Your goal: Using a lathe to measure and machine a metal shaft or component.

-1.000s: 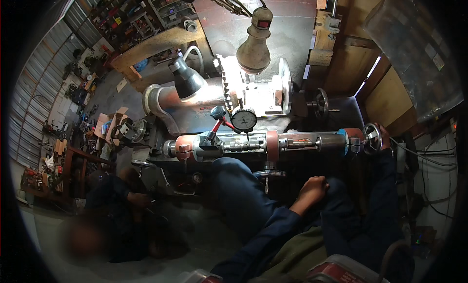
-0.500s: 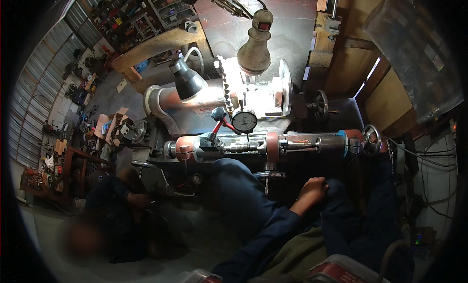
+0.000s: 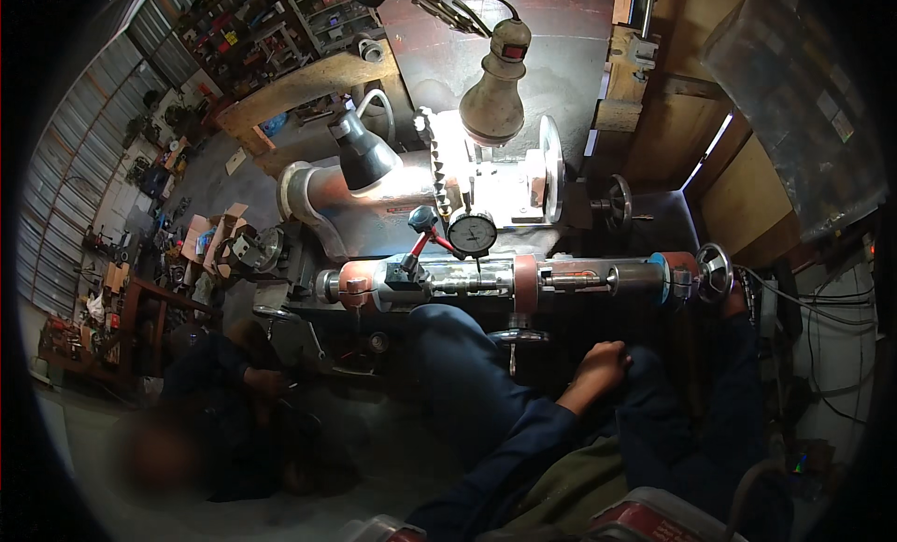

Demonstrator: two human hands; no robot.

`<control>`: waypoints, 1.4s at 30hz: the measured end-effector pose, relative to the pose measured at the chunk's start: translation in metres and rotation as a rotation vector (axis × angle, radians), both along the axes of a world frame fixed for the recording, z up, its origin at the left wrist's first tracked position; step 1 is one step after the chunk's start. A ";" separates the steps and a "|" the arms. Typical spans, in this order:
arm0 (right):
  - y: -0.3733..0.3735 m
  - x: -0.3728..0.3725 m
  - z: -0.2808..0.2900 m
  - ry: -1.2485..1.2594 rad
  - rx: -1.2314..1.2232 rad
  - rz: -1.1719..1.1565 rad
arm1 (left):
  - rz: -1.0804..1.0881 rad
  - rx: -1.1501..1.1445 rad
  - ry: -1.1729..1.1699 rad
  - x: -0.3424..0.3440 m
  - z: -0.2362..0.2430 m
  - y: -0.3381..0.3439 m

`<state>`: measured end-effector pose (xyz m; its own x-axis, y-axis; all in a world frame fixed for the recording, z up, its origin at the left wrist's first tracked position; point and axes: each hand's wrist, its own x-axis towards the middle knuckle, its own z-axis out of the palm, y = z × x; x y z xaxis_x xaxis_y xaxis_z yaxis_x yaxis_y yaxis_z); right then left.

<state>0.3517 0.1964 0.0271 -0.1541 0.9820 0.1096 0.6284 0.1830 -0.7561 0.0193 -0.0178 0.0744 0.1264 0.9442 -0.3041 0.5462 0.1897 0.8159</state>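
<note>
My left hand (image 3: 603, 365) rests on my bent leg, its fingers curled closed, and nothing shows in it. My right hand (image 3: 735, 301) is at the lower right rim of a metal handwheel (image 3: 715, 273), its fingers hidden in shadow. That wheel sits at the right end of a long machine bed, beside a blue-edged red collar (image 3: 672, 274). A round dial indicator (image 3: 472, 235) hangs from a red jointed arm (image 3: 422, 244) on a dark base block (image 3: 406, 273). Its stem points down at a shiny stepped shaft (image 3: 475, 284), left of a red upright support (image 3: 525, 282).
A lamp (image 3: 491, 107) and a black cone-shaped shade (image 3: 363, 151) light the machine. A large disc (image 3: 551, 168) stands behind the bed. A co-worker's hand (image 3: 267, 383) is at lower left. Cables (image 3: 804, 304) hang at right; cardboard boxes (image 3: 217, 235) lie at far left.
My right hand has moved down along the handwheel's rim, toward me. My left hand stays on my leg. The whole view has shifted slightly.
</note>
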 end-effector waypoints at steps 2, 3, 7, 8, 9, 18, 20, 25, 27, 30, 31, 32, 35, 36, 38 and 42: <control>-0.004 0.007 -0.002 0.013 -0.015 -0.014 | 0.011 -0.025 0.017 0.000 0.002 0.000; -0.006 0.010 -0.001 0.021 -0.029 -0.021 | 0.003 -0.032 0.015 0.000 0.003 0.000; -0.016 0.018 0.010 -0.049 -0.064 -0.075 | 0.007 -0.031 0.026 0.001 0.004 0.001; -0.017 0.017 0.015 -0.301 -0.013 -0.186 | 0.004 -0.032 0.033 0.001 0.003 0.001; -0.021 0.017 0.021 -0.268 0.028 -0.116 | -0.005 -0.022 0.027 0.001 0.003 0.001; -0.050 -0.009 0.064 -0.256 0.276 -0.143 | 0.015 -0.005 0.017 0.002 0.001 -0.001; -0.054 -0.016 0.076 -0.014 0.125 -0.188 | 0.023 -0.015 0.022 0.001 0.002 -0.001; -0.058 -0.018 0.092 0.136 -0.218 -0.300 | 0.021 -0.022 -0.001 0.002 -0.001 0.000; -0.055 -0.022 0.093 0.080 -0.244 -0.260 | -0.007 -0.004 0.018 0.002 -0.001 0.000; -0.057 -0.041 0.104 0.189 -0.111 -0.321 | 0.018 0.051 -0.012 0.001 0.003 -0.001; -0.058 -0.052 0.115 -0.113 0.349 -0.258 | 0.040 0.048 -0.005 0.000 0.006 -0.001; -0.063 -0.064 0.128 -0.374 0.841 -0.159 | 0.063 0.162 -0.103 -0.001 0.010 -0.003; -0.099 -0.099 0.180 -0.300 0.859 -0.284 | 0.112 0.364 -0.385 -0.005 0.024 -0.008; -0.119 -0.118 0.188 -0.405 0.842 -0.086 | 0.154 0.369 -0.492 -0.007 0.028 -0.011; -0.155 -0.152 0.196 -0.261 0.556 0.291 | 0.205 0.339 -0.872 -0.012 0.036 -0.014; -0.195 -0.218 0.172 -0.086 0.066 0.640 | 0.313 0.317 -1.339 -0.028 0.043 -0.021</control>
